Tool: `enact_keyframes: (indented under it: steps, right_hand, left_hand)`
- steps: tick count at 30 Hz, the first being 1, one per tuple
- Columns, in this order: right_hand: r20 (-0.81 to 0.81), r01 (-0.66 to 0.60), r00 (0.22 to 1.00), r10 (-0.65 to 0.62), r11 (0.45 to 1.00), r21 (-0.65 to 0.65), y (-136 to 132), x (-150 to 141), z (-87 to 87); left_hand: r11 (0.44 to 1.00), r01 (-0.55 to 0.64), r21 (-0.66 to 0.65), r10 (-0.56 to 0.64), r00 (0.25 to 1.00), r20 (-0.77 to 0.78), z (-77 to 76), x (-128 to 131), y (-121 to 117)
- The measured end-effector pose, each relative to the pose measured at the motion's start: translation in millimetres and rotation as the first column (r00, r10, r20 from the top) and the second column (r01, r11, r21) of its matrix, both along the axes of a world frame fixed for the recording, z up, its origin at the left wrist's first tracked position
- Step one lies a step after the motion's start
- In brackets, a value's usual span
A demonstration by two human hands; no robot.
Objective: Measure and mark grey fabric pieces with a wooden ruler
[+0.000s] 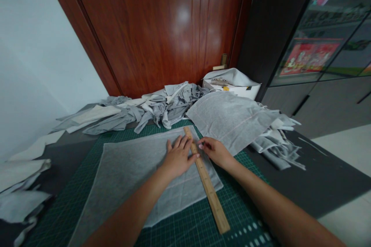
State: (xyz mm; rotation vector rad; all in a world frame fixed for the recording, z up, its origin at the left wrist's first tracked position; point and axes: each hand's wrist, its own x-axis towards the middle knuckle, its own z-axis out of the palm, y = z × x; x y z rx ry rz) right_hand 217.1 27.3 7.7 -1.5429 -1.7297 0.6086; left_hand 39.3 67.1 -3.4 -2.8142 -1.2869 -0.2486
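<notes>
My left hand (pixel 179 157) lies with spread fingers across a wooden ruler (pixel 209 187) and the grey cloth (pixel 127 170) beneath it. The ruler runs lengthwise near the cloth's right edge, its near end reaching past the cloth. Just right of the ruler, my right hand (pixel 216 150) is closed in a pinch on a small pale pink piece that looks like tailor's chalk (pixel 200 146). Its tip is close to the ruler's edge, over the cloth. Faint pinkish lines show on the cloth. Under it all lies a green cutting mat (pixel 171 235) with a grid.
Grey and white fabric scraps (pixel 162 104) are heaped along the back. Another grey cloth (pixel 232 117) with pink lines lies at right over more scraps (pixel 278 146). A white box (pixel 246 90) stands behind it. Folded pale fabric (pixel 23 173) is at the left edge.
</notes>
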Motion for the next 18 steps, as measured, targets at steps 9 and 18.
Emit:
enact_keyframes:
  steps: [9, 18]
  right_hand:
    - [-0.041, 0.115, 0.992, -0.115, 0.993, -0.018, 48, -3, 5.7]
    - [0.218, 0.274, 0.940, -0.262, 0.961, -0.027, 102, -16, 3.5]
  left_hand:
    - [1.000, -0.004, -0.027, 0.003, 1.000, -0.016, 3.6, 0, -1]
    - [0.999, 0.004, -0.042, -0.003, 1.000, 0.015, 3.5, 0, -1]
